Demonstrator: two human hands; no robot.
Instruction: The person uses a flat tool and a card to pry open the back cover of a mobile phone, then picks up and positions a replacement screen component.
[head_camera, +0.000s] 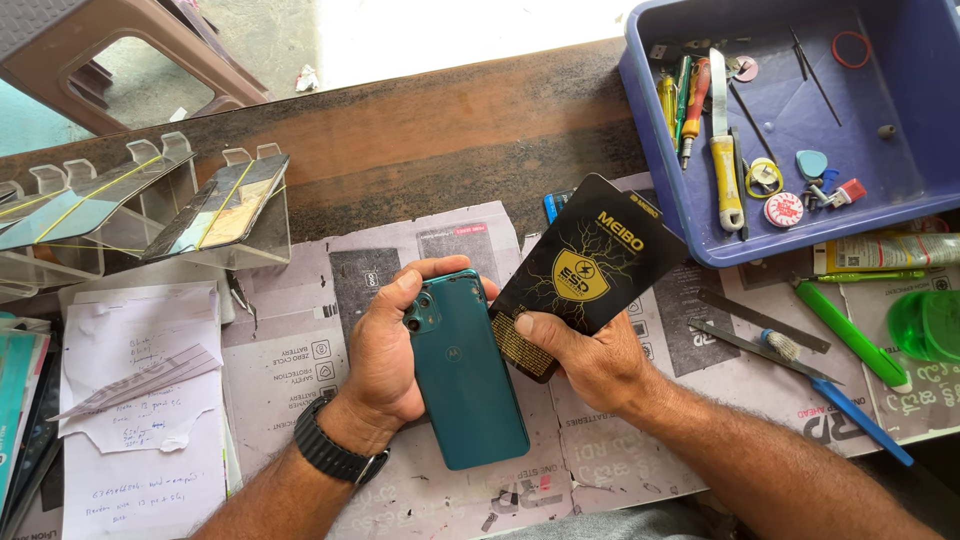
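A worn wooden worktop (440, 140) ran across the scene, brown and scuffed, its near part covered with printed paper sheets (300, 360). Beyond its far edge, up and left of the grip, stood a brown plastic stool (120, 50) on a pale concrete floor (400, 35). Strong daylight washed that floor nearly white; softer light fell on the bench.

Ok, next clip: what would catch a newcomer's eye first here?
At centre, the left hand grips a teal smartphone back side up, camera cluster toward the top, while the right hand holds a black flat package with a yellow shield emblem just right of it. At upper right, a blue plastic tray holds screwdrivers and small tools, and the whole worktop is lined with printed paper sheets.
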